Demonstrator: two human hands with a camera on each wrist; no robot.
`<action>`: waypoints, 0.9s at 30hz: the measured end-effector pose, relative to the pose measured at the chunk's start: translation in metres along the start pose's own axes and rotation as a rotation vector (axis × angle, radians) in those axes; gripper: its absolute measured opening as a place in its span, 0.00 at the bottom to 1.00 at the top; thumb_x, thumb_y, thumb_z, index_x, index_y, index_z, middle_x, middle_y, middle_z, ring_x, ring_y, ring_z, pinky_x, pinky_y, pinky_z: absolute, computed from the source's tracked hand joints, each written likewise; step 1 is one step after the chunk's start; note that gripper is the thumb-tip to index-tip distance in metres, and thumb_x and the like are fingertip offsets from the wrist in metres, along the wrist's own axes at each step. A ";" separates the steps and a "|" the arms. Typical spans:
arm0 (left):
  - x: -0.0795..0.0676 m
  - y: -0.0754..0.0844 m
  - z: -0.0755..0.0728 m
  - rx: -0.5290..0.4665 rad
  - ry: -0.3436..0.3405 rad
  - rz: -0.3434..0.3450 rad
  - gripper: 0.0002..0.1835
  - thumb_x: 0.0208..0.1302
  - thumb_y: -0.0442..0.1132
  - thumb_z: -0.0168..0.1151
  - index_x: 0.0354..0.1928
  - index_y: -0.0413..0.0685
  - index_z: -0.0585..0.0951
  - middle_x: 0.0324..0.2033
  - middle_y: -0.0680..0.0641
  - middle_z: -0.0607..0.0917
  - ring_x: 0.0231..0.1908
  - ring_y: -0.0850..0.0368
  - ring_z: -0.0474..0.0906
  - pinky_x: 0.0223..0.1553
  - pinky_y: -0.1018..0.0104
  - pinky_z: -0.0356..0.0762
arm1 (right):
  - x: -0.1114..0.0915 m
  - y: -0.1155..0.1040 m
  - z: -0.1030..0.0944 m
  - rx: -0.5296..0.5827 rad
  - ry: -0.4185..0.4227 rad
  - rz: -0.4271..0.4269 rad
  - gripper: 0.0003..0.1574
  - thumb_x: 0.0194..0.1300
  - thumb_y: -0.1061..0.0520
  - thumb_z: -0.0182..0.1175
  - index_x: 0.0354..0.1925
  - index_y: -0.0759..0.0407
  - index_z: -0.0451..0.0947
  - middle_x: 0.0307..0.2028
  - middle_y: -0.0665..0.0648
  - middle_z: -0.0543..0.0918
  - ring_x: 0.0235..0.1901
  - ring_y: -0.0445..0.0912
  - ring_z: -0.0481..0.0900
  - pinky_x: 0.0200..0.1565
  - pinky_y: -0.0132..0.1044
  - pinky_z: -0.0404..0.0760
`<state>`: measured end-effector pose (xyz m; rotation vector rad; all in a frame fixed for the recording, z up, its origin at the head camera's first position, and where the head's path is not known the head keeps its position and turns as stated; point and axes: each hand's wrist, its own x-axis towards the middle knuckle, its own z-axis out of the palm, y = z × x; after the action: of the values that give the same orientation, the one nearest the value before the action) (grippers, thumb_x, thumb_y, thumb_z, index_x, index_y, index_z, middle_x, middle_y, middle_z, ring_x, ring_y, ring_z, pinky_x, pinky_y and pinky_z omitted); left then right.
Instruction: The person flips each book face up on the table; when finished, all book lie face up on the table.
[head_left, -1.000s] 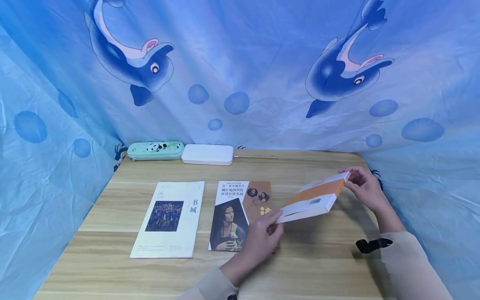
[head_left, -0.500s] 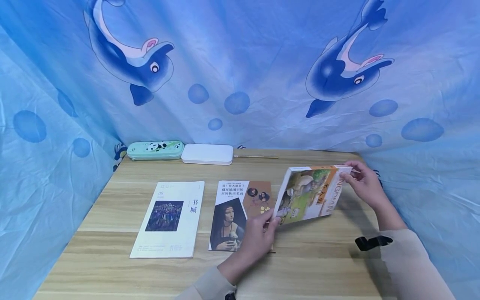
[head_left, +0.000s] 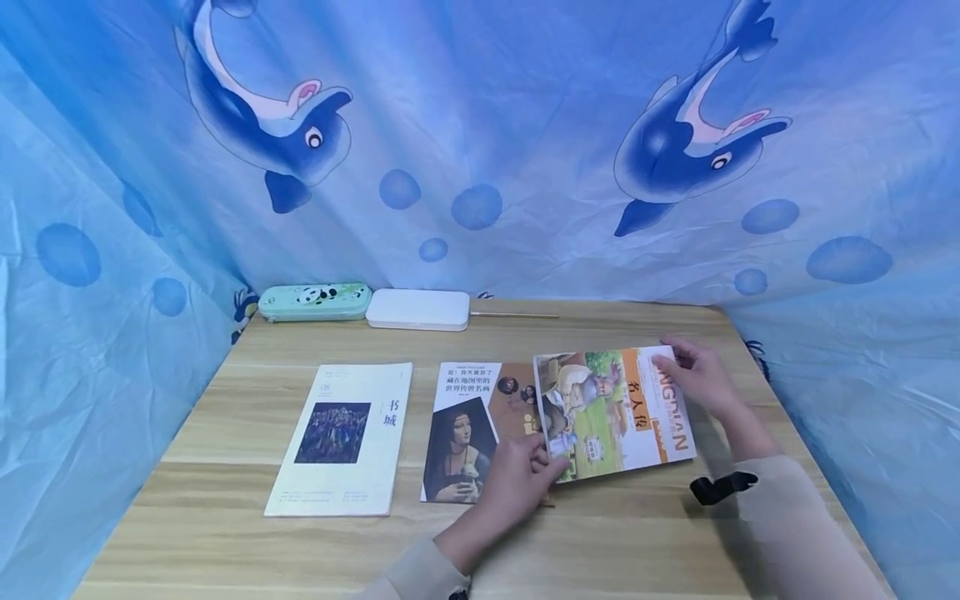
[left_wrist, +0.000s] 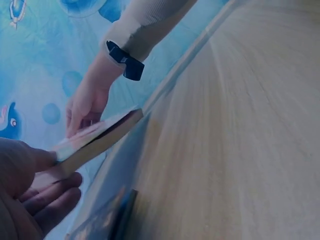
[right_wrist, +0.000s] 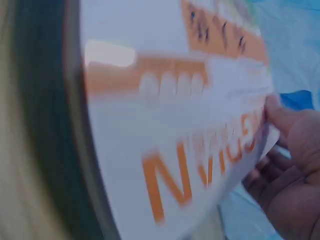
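Observation:
Both hands hold a paperback book [head_left: 611,417] with an orange, white and green illustrated front cover facing up, its title running sideways. My left hand [head_left: 517,483] pinches its left edge, thumb on top and fingers beneath, as the left wrist view shows. At the far right corner, my right hand [head_left: 701,375] grips the cover with the thumb above. The book is raised off the table and tilted; page edges [left_wrist: 100,147] show in the left wrist view. Just left of it lies a brown and white book [head_left: 457,450] with a portrait, partly covered by my left hand and the held book.
A white magazine [head_left: 337,442] lies farther left on the wooden table [head_left: 300,558]. Along the back edge sit a green panda pencil case [head_left: 315,302], a white case [head_left: 417,309] and a thin golden stick [head_left: 515,315]. A blue dolphin-print curtain [head_left: 547,167] surrounds the table.
The book turned from its back cover to its front cover facing up and came down flatter. My right hand shifted slightly left and my left hand kept hold of the left edge.

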<state>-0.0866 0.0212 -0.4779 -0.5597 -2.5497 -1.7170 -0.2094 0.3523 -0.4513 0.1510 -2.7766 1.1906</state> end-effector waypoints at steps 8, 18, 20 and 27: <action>-0.003 -0.013 0.000 0.175 -0.054 -0.087 0.19 0.60 0.46 0.75 0.18 0.49 0.78 0.10 0.62 0.75 0.13 0.72 0.66 0.20 0.76 0.68 | 0.003 0.008 0.038 0.046 -0.218 0.099 0.44 0.76 0.51 0.58 0.76 0.70 0.52 0.71 0.78 0.60 0.70 0.71 0.59 0.70 0.64 0.61; 0.007 -0.009 -0.015 0.356 -0.035 0.020 0.13 0.65 0.47 0.70 0.25 0.48 0.84 0.11 0.63 0.73 0.13 0.74 0.63 0.16 0.77 0.64 | -0.010 0.010 0.034 -0.106 -0.204 0.122 0.41 0.74 0.51 0.61 0.72 0.72 0.59 0.57 0.74 0.76 0.56 0.65 0.75 0.58 0.61 0.74; 0.011 -0.011 -0.018 0.401 -0.010 0.048 0.10 0.65 0.44 0.69 0.28 0.48 0.86 0.14 0.63 0.75 0.14 0.73 0.65 0.18 0.77 0.64 | -0.016 0.012 0.031 -0.126 -0.211 0.130 0.38 0.73 0.51 0.62 0.70 0.72 0.64 0.52 0.70 0.79 0.51 0.61 0.77 0.53 0.56 0.77; 0.029 -0.022 -0.031 0.437 0.004 0.056 0.16 0.63 0.44 0.72 0.50 0.44 0.87 0.32 0.53 0.83 0.25 0.66 0.71 0.25 0.73 0.69 | -0.037 0.023 0.022 -0.121 -0.204 0.104 0.30 0.69 0.52 0.66 0.61 0.70 0.74 0.43 0.60 0.81 0.42 0.51 0.78 0.42 0.40 0.77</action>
<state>-0.1262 -0.0062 -0.4794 -0.5878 -2.7487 -1.0856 -0.1779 0.3536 -0.4877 0.1239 -3.0595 1.0803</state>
